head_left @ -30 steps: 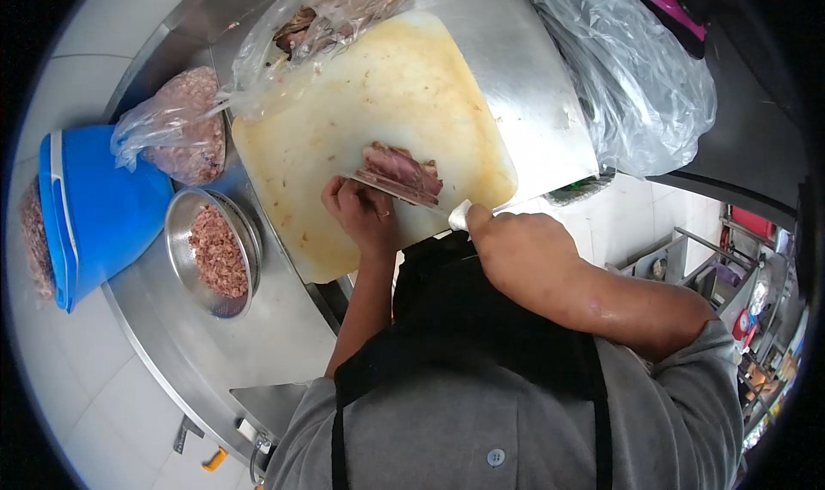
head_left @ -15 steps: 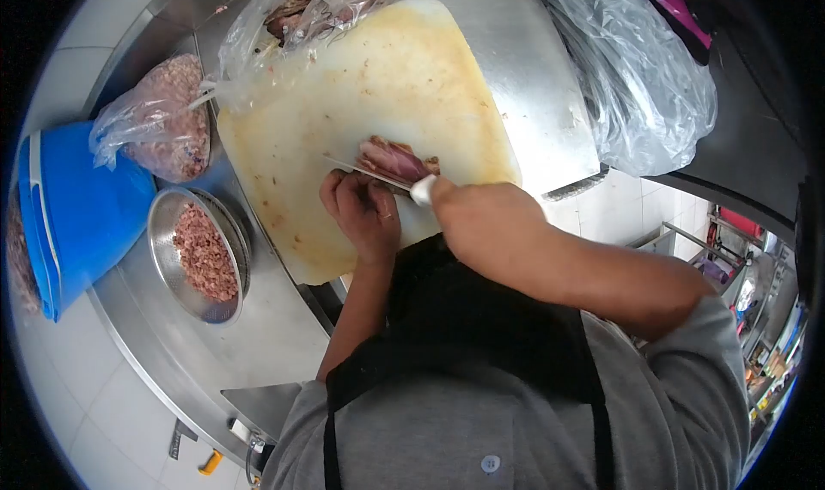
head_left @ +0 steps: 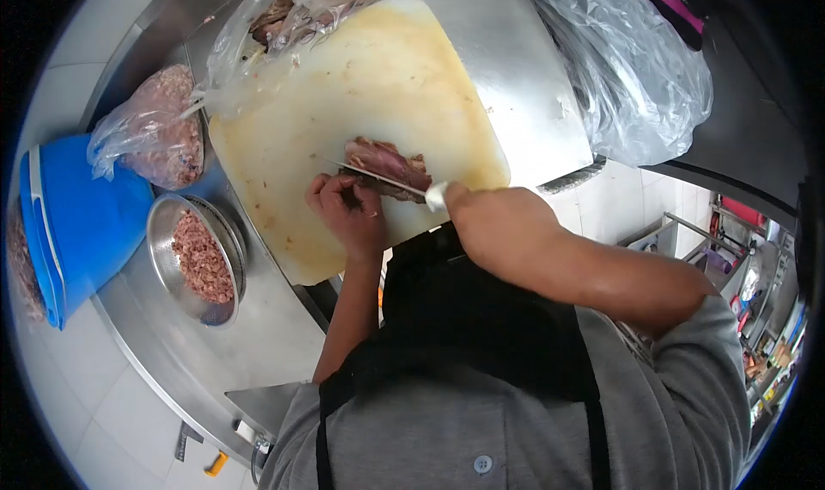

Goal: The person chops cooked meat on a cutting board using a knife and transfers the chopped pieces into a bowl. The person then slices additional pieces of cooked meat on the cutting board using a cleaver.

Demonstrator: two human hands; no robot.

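Apron: black, worn over a grey buttoned shirt, seen at the bottom centre (head_left: 464, 318).
Right hand: closed firmly around the white handle of a knife (head_left: 436, 197), just right of centre (head_left: 507, 223).
Left hand: held with fingers curled in, left of centre, beside the lower left edge of the meat (head_left: 351, 215); whether any meat is pinched cannot be told, as the fingertips are partly hidden.
Knife blade: pointed to the left and slightly up, laid along the lower side of the meat, its tip past the meat's left end.
Meat: a reddish-brown piece at the centre, up and to the left of the knife grip (head_left: 384, 162). Its long axis is sloped from upper left to lower right, almost in line with the blade; a darker strip is seen below the blade. The left hand is the nearer of the two.
Cutting board: pale and yellow-stained, set under the meat (head_left: 361, 94).
Colander: metal, left of the board (head_left: 163, 254), with chopped meat inside (head_left: 203, 258).
Bucket: blue, at the far left (head_left: 90, 219).
Bags: minced meat is bagged at the upper left (head_left: 172, 129); clear plastic is bunched at the upper right (head_left: 644, 94).
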